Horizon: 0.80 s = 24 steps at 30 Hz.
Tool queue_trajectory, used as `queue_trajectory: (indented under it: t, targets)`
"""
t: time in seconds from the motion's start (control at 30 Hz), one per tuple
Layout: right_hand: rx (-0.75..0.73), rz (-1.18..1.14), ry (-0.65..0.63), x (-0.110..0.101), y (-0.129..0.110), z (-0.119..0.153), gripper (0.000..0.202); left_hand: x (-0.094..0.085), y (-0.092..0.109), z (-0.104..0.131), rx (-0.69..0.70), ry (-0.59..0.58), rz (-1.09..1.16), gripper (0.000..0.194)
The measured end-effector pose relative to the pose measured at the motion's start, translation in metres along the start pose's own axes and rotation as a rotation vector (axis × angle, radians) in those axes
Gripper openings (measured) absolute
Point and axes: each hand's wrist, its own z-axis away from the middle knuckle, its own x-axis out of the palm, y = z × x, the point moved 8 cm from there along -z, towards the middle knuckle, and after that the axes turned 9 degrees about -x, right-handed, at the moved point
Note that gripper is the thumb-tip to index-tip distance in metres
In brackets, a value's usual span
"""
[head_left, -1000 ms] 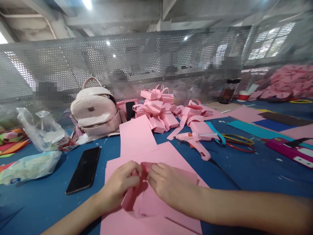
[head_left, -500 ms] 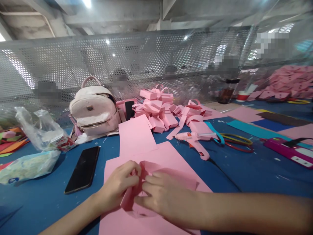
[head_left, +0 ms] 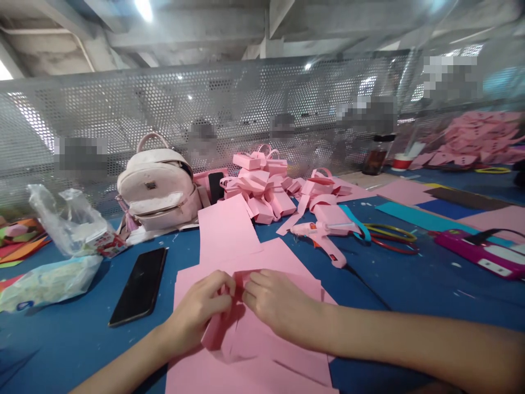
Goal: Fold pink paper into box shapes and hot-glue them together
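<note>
My left hand is closed on the left edge of a folded pink paper piece, its fingers curled round the raised fold. Close to its right, my right hand has its fingers bent together over the same paper, at the upper part of the fold; its fingertips are partly hidden. Under both hands lie large pink sheets. Another pink sheet lies just beyond them. A pink glue gun rests on its side to the right of the sheets.
A black phone and plastic bags lie at left. Behind stand a pale backpack and a pile of pink paper boxes. Scissors and a magenta power strip are at right on the blue table.
My right hand has moved slightly up and away from me along the fold. My left hand keeps its hold. The view has shifted a little.
</note>
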Motion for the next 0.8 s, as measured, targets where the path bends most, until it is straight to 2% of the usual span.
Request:
queue_trajectory:
  t: [0.23,0.4,0.53,0.73,0.8]
  targets:
    - [0.023,0.062,-0.050,0.009,-0.009,-0.004,0.013,0.001,-0.001,0.001,0.003,0.006,0.006,0.029]
    - [0.015,0.063,-0.070,-0.002,-0.012,-0.001,0.017,-0.004,0.004,-0.001,0.022,0.032,0.025,0.032]
    - [-0.089,0.005,-0.008,-0.015,-0.013,0.001,0.015,-0.001,0.002,-0.001,0.000,0.003,0.037,0.028]
    - [-0.172,-0.072,0.100,-0.024,-0.019,0.000,0.012,0.007,-0.017,0.000,-0.213,-0.086,0.142,0.020]
    - [-0.201,-0.087,0.123,-0.024,-0.024,0.000,0.013,0.008,-0.019,0.001,-0.238,-0.106,0.151,0.019]
